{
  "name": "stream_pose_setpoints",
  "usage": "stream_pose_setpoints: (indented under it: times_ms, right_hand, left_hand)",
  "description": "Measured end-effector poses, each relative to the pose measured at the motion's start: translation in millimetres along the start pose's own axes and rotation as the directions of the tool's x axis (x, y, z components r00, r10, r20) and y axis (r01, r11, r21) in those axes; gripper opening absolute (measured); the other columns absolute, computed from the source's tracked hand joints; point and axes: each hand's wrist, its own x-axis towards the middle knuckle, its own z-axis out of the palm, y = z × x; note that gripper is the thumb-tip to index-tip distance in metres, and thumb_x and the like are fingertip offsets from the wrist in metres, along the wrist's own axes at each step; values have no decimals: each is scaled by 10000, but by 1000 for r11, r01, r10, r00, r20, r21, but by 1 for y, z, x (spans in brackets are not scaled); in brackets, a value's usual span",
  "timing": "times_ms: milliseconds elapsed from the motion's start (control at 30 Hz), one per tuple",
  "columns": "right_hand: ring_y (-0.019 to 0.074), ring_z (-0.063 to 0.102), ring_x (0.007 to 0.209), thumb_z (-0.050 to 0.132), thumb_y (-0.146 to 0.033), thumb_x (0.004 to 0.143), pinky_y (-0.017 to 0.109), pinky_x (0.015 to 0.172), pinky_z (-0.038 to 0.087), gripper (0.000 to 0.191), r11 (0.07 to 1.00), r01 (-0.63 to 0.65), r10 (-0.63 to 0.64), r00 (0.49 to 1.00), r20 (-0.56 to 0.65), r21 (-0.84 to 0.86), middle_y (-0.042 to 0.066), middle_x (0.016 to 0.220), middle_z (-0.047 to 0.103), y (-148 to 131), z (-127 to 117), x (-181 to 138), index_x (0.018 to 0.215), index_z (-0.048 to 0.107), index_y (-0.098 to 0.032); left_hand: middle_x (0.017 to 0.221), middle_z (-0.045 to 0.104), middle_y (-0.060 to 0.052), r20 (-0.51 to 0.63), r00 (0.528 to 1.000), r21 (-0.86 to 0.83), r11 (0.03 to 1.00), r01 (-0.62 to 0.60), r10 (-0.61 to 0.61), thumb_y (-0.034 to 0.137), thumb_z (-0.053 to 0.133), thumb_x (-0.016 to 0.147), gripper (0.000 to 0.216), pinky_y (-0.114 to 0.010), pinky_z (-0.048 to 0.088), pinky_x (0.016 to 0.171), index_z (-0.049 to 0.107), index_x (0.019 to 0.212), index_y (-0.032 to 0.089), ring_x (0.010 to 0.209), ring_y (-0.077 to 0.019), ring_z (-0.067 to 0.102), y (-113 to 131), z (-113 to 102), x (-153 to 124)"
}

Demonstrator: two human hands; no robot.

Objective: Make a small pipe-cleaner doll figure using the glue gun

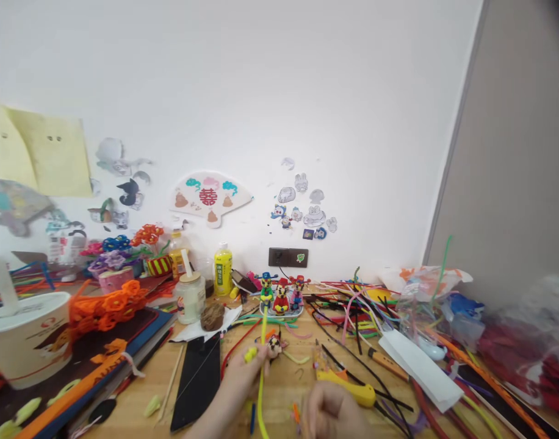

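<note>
My left hand (248, 367) is closed on a long yellow pipe cleaner (262, 396), which runs upright past the fingers. Yellow pieces (251, 353) show at its fingertips, and a small black-and-white figure piece (274, 346) is right beside them. At the lower edge, my right hand (331, 410) has its fingers curled together; whatever they hold, if anything, is hidden. Just beyond it lies a yellow-handled tool (359, 391). A small orange piece (296, 413) is left of the right hand. Three finished figures (282, 299) in hats stand on a tray behind the hands.
A black phone-like slab (197, 381) lies left of my forearm. Further left are a paper cup (30, 341), a lidded jar (190, 299) and orange pipe-cleaner flowers (105, 311). A yellow-green bottle (223, 271) stands near the wall. Loose pipe cleaners and a white strip (419, 369) crowd the right.
</note>
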Motion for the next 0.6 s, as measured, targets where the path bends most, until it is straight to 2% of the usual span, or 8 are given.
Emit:
stream_pose_setpoints:
  times_ms: [67, 133, 233, 333, 467, 600]
  right_hand:
    - [39, 393, 345, 620, -552, 624, 153, 354, 314, 393, 978, -80, 110, 983, -149, 194, -31, 505, 508, -4, -4, 6, 634, 533, -169]
    - [34, 413, 367, 671, -481, 611, 155, 374, 340, 361, 953, -98, 174, 951, -257, 286, -11, 578, 554, -7, -8, 10, 718, 577, -149]
    - [46, 443, 394, 705, -434, 590, 169, 407, 376, 395, 952, -83, 199, 901, -386, 296, -13, 584, 565, -7, -10, 14, 823, 593, -136]
    - [56, 450, 374, 699, -447, 591, 165, 377, 361, 481, 965, -25, 153, 864, -479, 262, -24, 555, 570, -4, -11, 16, 932, 541, -145]
    - [45, 426, 328, 671, -460, 623, 150, 336, 336, 517, 957, -23, 160, 874, -459, 289, -36, 531, 564, 0, -10, 17, 990, 492, -143]
    - [33, 420, 307, 639, -477, 650, 140, 314, 319, 395, 963, -35, 149, 897, -416, 268, -40, 515, 545, 2, -10, 16, 813, 524, -135]
  left_hand:
    - [341, 394, 83, 97, 992, 140, 985, -98, 85, 590, 563, 586, 432, -195, 283, 406, 532, 589, 159, 350, -75, 337, -2, 10, -10]
    - [388, 434, 64, 182, 972, 260, 946, -193, 148, 552, 515, 661, 398, -210, 346, 477, 548, 605, 159, 411, -102, 414, -6, 20, -22]
    - [480, 513, 29, 217, 958, 374, 891, -257, 186, 486, 444, 740, 350, -222, 390, 557, 552, 640, 168, 521, -139, 498, -11, 29, -33]
    - [544, 559, 9, 217, 958, 447, 854, -267, 186, 431, 405, 774, 318, -223, 398, 563, 550, 667, 169, 556, -150, 521, -15, 29, -35]
    - [593, 600, -6, 306, 934, 519, 790, -326, 185, 344, 380, 799, 283, -230, 409, 595, 567, 688, 163, 602, -156, 552, -18, 27, -34]
    - [630, 625, -11, 362, 910, 573, 722, -387, 200, 291, 376, 804, 284, -230, 409, 622, 582, 660, 158, 644, -152, 567, -19, 27, -35]
